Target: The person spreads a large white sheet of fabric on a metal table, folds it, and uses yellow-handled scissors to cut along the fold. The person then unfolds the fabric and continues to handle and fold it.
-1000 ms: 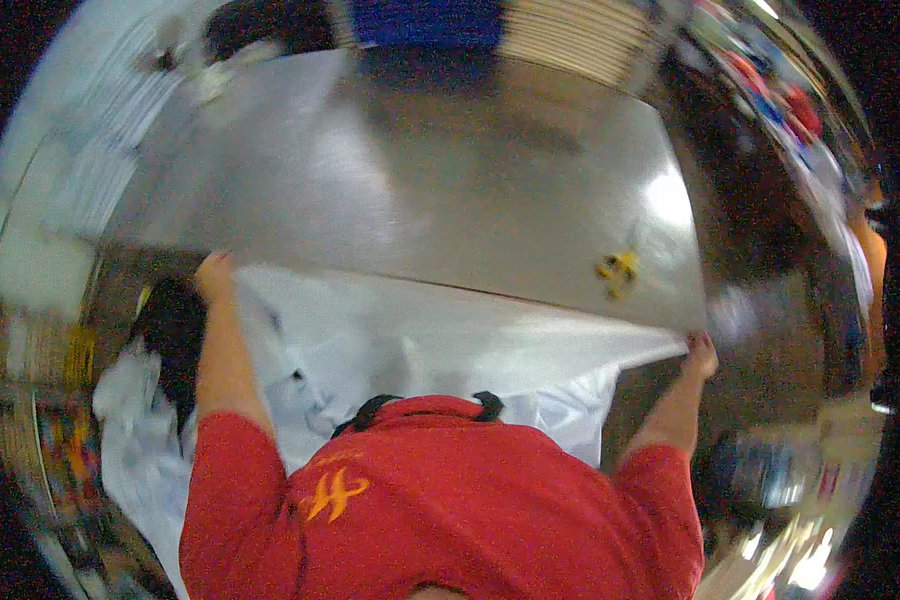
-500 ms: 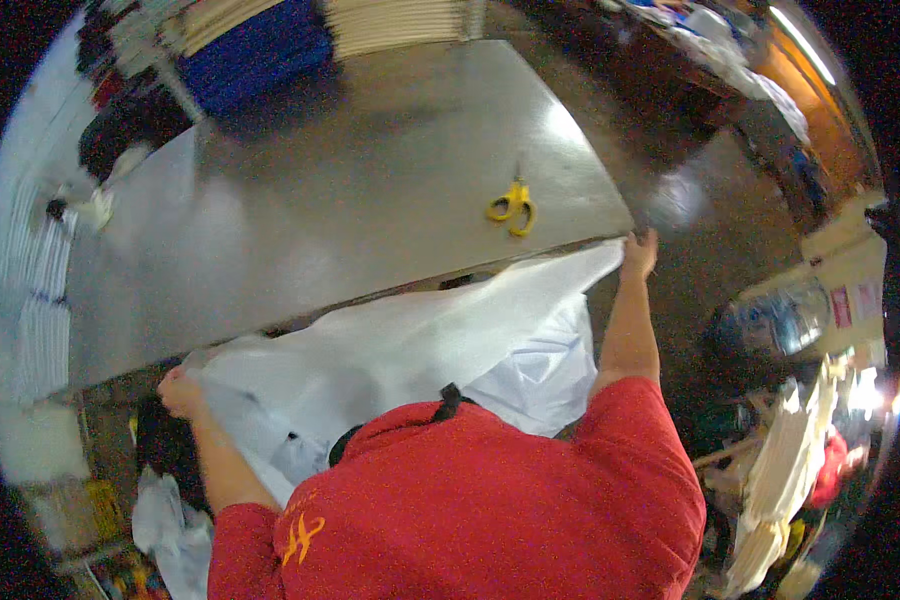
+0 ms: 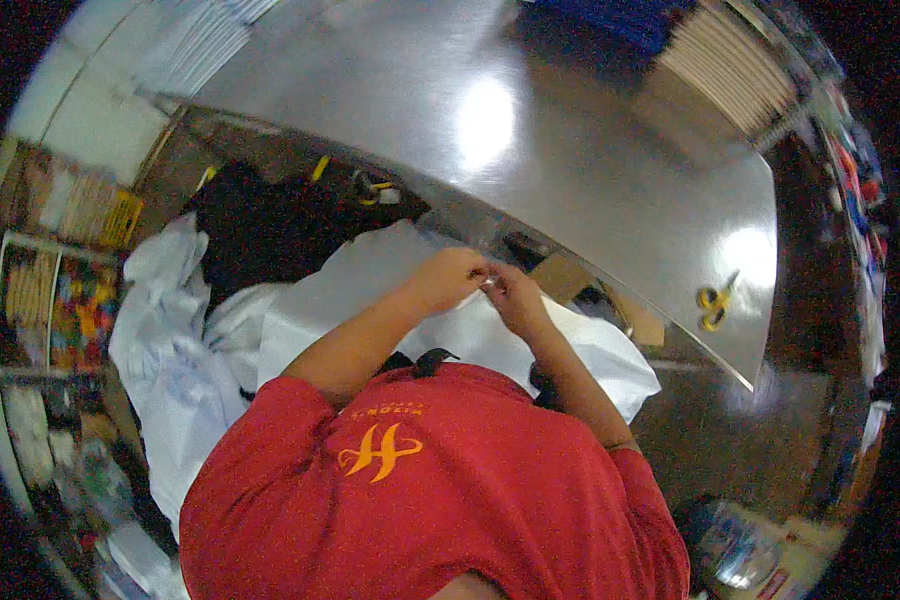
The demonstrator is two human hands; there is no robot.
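My left hand [image 3: 455,277] and my right hand [image 3: 515,300] meet in front of my chest, close to the table's near edge. Both are closed, pinching a white cloth [image 3: 470,335] where their fingertips come together. From there the cloth falls over my front and spreads to both sides. To the left, more white fabric [image 3: 165,330] hangs bunched and reaches down past my elbow. Yellow-handled scissors [image 3: 715,305] lie on the metal table [image 3: 590,180], off to the right of my hands.
Stacks of folded cream cloth [image 3: 725,65] and blue cloth [image 3: 610,20] sit at the table's far side. A cardboard box [image 3: 640,315] shows beneath the table edge. Black fabric [image 3: 270,210] lies below at left, near a shelf [image 3: 50,300] of colourful items.
My hands were spread wide, each at a far end of the white cloth; now they are together at the middle. My view has turned left, so the table appears tilted.
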